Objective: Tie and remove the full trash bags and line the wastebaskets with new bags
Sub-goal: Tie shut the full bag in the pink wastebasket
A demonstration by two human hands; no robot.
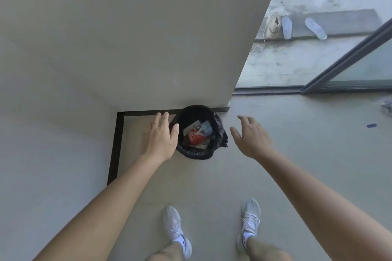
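**Bottom of frame:** two white shoes (174,224) on the pale floor (212,180), toes pointing toward the centre.

**Mid-frame, left:** left hand (162,135), fingers straight and spread, holding nothing. It overlaps the left rim of the wastebasket (192,113); contact cannot be told.

**Mid-frame, right:** right hand (251,135), fingers spread and loosely bent, holding nothing. It is to the right of the basket and apart from it.

**Centre, between the two hands:** the wastebasket stands at the foot of the wall (137,38). It is lined with a black trash bag (220,131), mouth open and edge folded over the rim. Coloured wrappers (196,134) lie inside.

**Status:** the bag is not tied and not lifted out. Tying, removal and relining are all outstanding, and no fresh bag is in view.

**Upper right:** sliding door frame (347,57); beyond it, a tan shoe (273,25) and two pale insoles (286,27).
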